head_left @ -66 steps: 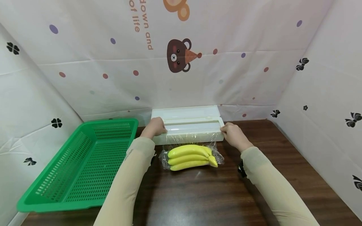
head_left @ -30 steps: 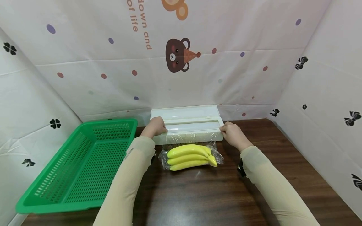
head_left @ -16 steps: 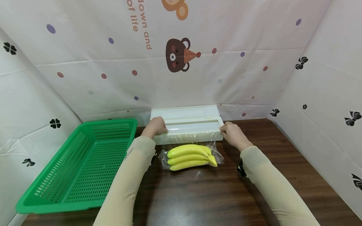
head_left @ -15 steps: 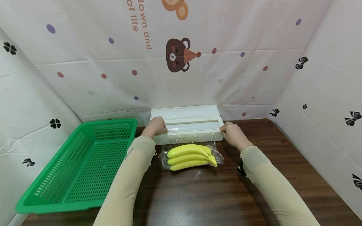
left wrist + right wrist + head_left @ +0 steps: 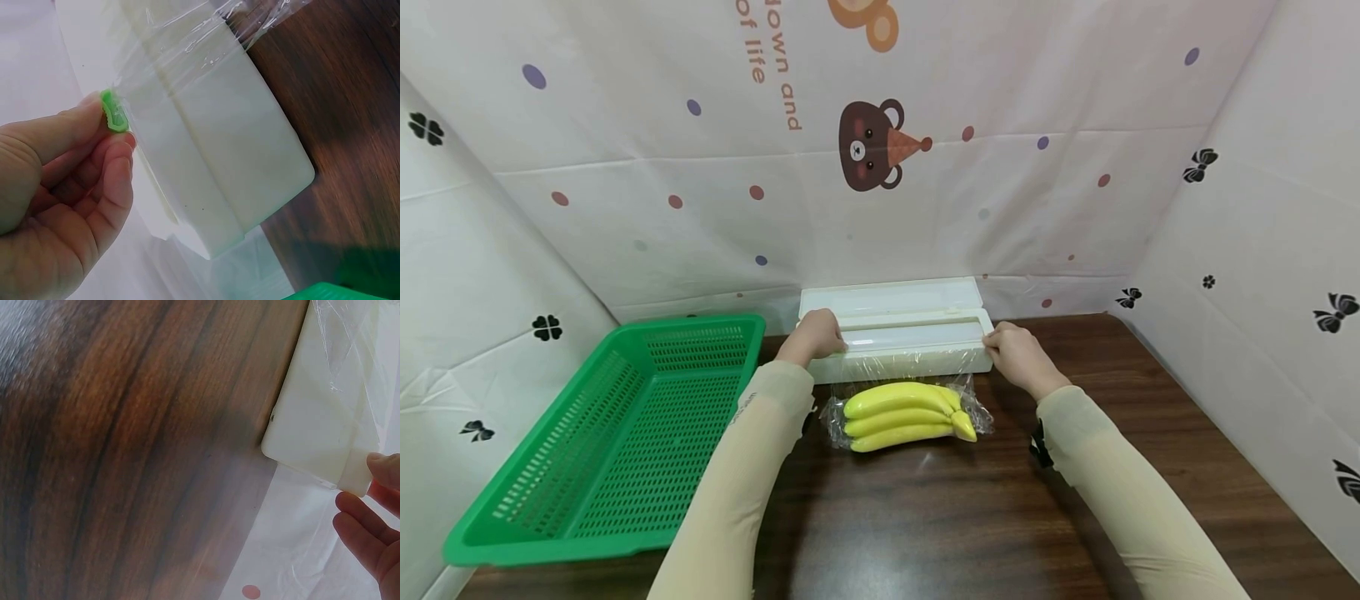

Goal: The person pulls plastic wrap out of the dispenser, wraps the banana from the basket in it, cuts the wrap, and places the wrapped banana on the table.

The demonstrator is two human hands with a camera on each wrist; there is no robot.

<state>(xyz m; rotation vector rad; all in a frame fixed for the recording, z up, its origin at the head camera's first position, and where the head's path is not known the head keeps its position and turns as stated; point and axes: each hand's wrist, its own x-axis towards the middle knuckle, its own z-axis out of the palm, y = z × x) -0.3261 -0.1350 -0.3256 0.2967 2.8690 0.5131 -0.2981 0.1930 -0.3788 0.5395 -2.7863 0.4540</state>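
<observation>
A white cling film dispenser [image 5: 917, 362] lies at the back of the table with its lid raised. Pinched between thumb and fingertips of my left hand [image 5: 816, 333] is a small green slide cutter [image 5: 114, 112] on the dispenser's upper edge, near its left end. The right hand [image 5: 1021, 357] holds the dispenser's right front corner between thumb and fingers. Clear cling film [image 5: 977, 410] runs from the dispenser's front down around a bunch of yellow bananas [image 5: 901, 417], which lies just in front. In the head view the cutter is hidden by my left hand.
To the left stands a green plastic basket [image 5: 681, 433] with slotted walls and nothing in it. Dark wood tabletop [image 5: 925, 525] extends in front and to the right. A printed white cloth [image 5: 1037, 217] hangs directly behind the dispenser and along both sides.
My left hand has crept very slightly to the right along the dispenser. The right hand, bananas and basket look unmoved.
</observation>
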